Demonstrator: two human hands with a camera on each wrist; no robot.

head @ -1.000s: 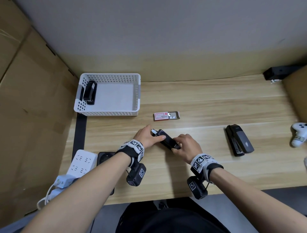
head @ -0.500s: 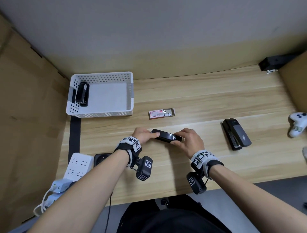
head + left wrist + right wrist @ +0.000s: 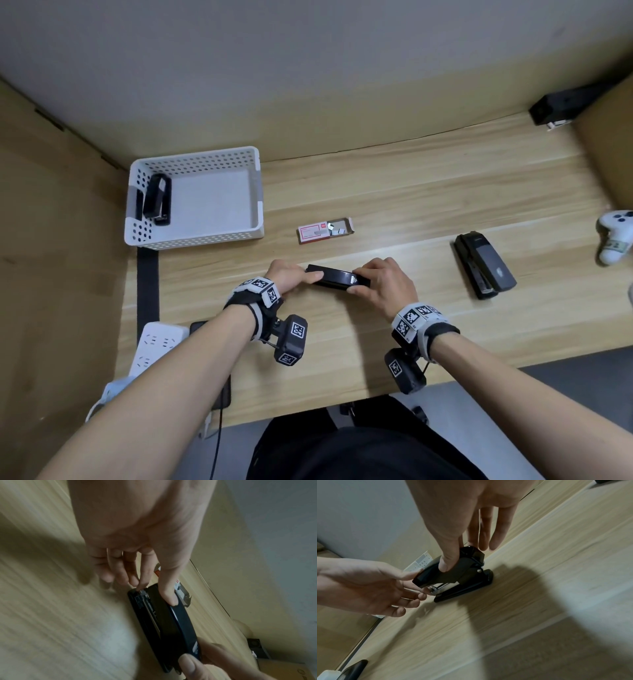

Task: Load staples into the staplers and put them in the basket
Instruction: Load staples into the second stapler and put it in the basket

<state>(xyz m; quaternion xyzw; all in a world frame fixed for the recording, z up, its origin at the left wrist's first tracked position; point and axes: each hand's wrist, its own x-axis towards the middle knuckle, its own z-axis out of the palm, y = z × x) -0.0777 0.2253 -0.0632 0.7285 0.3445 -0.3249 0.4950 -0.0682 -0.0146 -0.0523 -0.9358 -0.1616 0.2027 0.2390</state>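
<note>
- Stapler on the desk, held at both ends, is the landmark for what follows; it sits in front of the person, just nearer than the staple box.
- Far left of the stapler, the white basket holds one black stapler lying against its left wall; the rest of its floor shows bare.
- Left hand is clamped on the stapler's front end, thumb on the top cover and fingertips at the metal magazine tip below it.
- From the right wrist view the cover looks not fully down on the base; if it is snapped shut with those fingertips underneath, I think they get nipped, or the strip jams crooked.
- Beyond the stapler, the staple box lies with its tray slid out to the right and a few strips showing; a careless sleeve could scatter them.
- Right hand is closed round the stapler's hinge end, thumb on the near side.
- Right of the stapler, well apart, another black stapler waits on the desk; whether it is loaded I cannot tell.
</note>
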